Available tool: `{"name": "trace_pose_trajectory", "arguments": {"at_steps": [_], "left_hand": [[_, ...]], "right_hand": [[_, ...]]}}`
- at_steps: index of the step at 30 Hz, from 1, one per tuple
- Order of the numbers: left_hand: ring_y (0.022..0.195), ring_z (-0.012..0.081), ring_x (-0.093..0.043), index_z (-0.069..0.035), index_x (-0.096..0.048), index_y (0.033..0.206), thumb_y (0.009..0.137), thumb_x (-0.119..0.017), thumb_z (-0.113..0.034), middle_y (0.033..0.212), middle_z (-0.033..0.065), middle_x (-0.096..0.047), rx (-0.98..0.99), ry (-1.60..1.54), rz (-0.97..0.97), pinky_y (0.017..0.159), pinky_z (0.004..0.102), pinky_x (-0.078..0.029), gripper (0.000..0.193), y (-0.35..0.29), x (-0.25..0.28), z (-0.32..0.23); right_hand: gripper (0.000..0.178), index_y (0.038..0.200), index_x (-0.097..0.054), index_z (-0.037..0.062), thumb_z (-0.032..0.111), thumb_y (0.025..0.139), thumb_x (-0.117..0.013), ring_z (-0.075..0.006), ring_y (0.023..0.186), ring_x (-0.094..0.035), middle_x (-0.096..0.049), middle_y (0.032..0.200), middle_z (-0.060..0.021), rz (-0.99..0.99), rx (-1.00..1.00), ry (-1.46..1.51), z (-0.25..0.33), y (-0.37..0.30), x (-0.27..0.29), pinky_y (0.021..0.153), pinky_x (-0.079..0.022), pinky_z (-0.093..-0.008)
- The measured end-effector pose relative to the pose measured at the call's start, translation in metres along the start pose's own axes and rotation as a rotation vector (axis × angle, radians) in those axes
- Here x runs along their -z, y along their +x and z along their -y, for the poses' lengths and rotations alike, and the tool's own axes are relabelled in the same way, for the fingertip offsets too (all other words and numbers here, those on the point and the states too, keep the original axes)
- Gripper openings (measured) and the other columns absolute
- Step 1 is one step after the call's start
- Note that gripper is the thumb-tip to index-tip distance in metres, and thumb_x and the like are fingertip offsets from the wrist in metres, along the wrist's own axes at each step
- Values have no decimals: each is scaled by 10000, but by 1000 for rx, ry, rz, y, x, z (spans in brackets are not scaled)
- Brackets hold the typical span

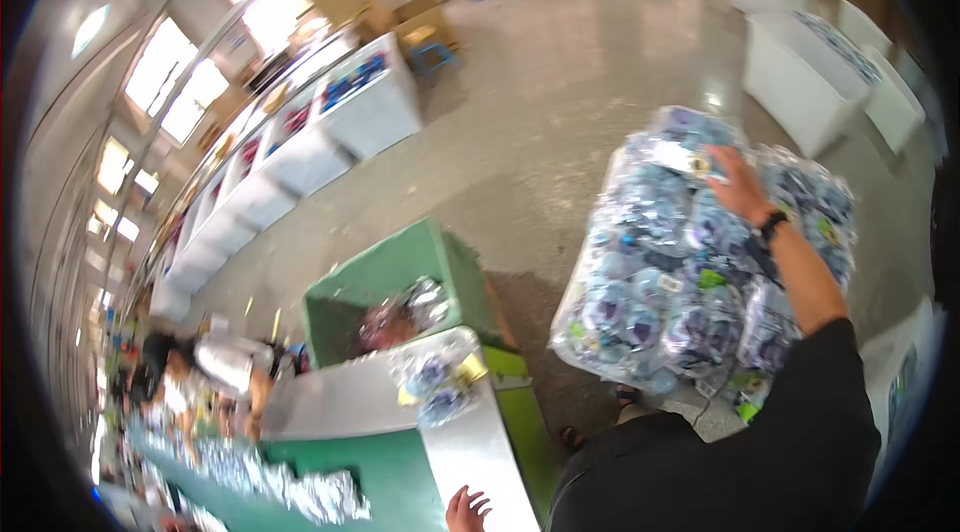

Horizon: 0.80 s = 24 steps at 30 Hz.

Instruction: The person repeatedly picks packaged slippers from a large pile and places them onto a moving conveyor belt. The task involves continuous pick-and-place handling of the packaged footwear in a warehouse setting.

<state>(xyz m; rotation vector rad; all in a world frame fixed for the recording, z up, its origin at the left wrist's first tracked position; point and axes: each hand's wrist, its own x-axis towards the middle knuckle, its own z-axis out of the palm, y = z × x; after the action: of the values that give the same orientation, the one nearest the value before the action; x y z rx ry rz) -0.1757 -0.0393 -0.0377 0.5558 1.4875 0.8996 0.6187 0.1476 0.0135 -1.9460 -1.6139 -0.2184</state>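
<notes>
My right hand (738,188) presses on top of a big clear plastic sack (660,272) stuffed with small blue and purple packets, and my right forearm lies across it, clamping it against my body. A dark band sits on that wrist. My left hand (466,511) shows at the lower edge with fingers spread, resting at the near end of a grey metal chute (480,452). Several loose packets (440,377) lie at the chute's upper end.
A green bin (400,272) with packets inside stands beside the chute. A seated person (215,372) works at a green table (390,482) strewn with packets at left. White tables (380,117) line the left wall; white boxes (800,82) stand at right.
</notes>
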Motion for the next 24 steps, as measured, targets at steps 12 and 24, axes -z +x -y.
{"name": "trace_pose_trajectory", "arguments": {"at_steps": [12,24], "left_hand": [[1000,201,-720,-2,-618,1400,1011,-717,-356,1137,145,-752,20,424,-78,822,340,-582,535,63,132,-3],[1124,417,-713,47,-700,1264,839,-778,-343,1166,265,-751,-27,805,-823,997,468,-558,582,164,387,39]], "right_hand": [[435,1391,-634,10,-31,958,-651,-155,904,-591,-634,997,-49,248,175,337,158,-109,62,868,-489,-326],[463,1350,-640,5,-3,889,-687,-200,873,-636,-668,979,-79,407,88,308,250,-198,39,851,-517,-352]]}}
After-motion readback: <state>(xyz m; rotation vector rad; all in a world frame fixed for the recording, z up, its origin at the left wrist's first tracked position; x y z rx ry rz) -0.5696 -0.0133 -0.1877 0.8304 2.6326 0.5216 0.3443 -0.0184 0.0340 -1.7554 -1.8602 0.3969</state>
